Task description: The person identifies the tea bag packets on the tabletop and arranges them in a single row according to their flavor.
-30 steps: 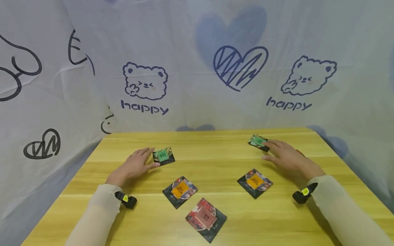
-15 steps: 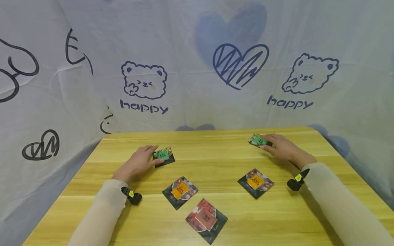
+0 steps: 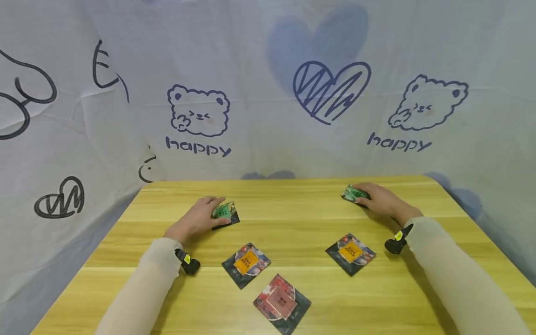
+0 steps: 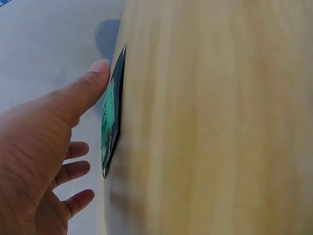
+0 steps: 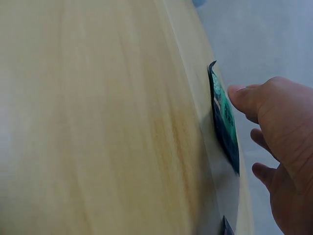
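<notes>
On the left of the table, my left hand [image 3: 196, 218] reaches over a flat packet [image 3: 223, 212] with a green label and a dark edge. Its thumb lies on the packet's near part; the other fingers spread loosely beyond, as the left wrist view shows. At the back right my right hand [image 3: 383, 201] pinches a second green-labelled packet [image 3: 351, 192] between thumb and fingers. This packet [image 5: 224, 122] looks bent, one end curling up in the right wrist view. Part of each green packet is covered by the fingers.
Two orange-labelled packets [image 3: 246, 264] [image 3: 351, 253] lie between the arms, and a red one [image 3: 282, 303] nearer the front. Another packet's dark corner [image 5: 226, 226] shows low in the right wrist view. A printed cloth [image 3: 268, 116] hangs behind the wooden table [image 3: 301, 232].
My left hand has slid right, farther over its green packet. The right hand has moved left and back, its thumb coming onto the other packet, which now looks bent.
</notes>
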A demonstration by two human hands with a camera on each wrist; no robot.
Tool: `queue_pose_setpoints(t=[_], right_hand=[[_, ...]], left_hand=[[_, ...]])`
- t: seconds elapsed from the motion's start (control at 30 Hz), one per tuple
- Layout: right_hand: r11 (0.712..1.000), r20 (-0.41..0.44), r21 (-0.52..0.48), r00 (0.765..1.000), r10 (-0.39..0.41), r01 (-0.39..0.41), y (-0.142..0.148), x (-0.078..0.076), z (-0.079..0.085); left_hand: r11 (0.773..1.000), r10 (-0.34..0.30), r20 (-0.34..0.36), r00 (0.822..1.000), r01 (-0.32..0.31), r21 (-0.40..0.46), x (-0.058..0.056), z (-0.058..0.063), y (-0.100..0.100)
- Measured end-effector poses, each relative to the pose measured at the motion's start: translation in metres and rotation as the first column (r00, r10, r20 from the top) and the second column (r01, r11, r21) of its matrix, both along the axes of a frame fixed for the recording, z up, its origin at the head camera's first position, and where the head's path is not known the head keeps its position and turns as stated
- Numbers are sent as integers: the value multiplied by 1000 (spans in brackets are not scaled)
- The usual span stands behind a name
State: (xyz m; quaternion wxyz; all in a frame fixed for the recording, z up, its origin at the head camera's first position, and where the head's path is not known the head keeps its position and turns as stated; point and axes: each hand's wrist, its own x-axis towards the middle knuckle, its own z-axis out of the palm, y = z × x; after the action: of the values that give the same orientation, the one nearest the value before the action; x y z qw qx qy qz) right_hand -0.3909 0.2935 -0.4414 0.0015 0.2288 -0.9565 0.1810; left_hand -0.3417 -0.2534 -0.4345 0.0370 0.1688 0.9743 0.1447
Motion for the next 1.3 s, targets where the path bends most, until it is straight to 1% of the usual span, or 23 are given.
queue_pose_setpoints(t=[0.13,0.3,0.5,0.63,0.83,0.93,1.07,1.13,1.3], right_hand=[[1000,22,4,1000,-12,11,-1,-5,-3],[1000,55,17,998,-18,17,-2,-8,-2],[1000,62,17,998,-4,3,0,-6,-3],[1000,67,30,998,-5,3,1,-6,-4],[999,95,31,995,-19,16,1,-5,-2],[1000,92,19,996,-13,11,2,-3,-1],[1000,80,-5,997,-1,2,2,-1,-1],[1000,84,-10,996,7,-6,2,1,-1],[1000,94,-25,996,9,-7,0,5,-1]], left_hand=[[1000,-11,6,1000,11,-12,-2,-1,0],[999,-30,12,999,31,-37,-3,-1,1],[997,-54,17,998,54,-47,-4,-1,5],[997,-57,21,998,58,-46,-4,-3,5],[998,-59,41,997,60,-15,-3,-4,3],[997,-73,48,996,73,14,-2,-5,3],[994,-99,41,994,97,44,-1,-5,2],[993,-107,42,993,105,50,0,-5,2],[991,-93,70,993,86,99,7,-4,1]])
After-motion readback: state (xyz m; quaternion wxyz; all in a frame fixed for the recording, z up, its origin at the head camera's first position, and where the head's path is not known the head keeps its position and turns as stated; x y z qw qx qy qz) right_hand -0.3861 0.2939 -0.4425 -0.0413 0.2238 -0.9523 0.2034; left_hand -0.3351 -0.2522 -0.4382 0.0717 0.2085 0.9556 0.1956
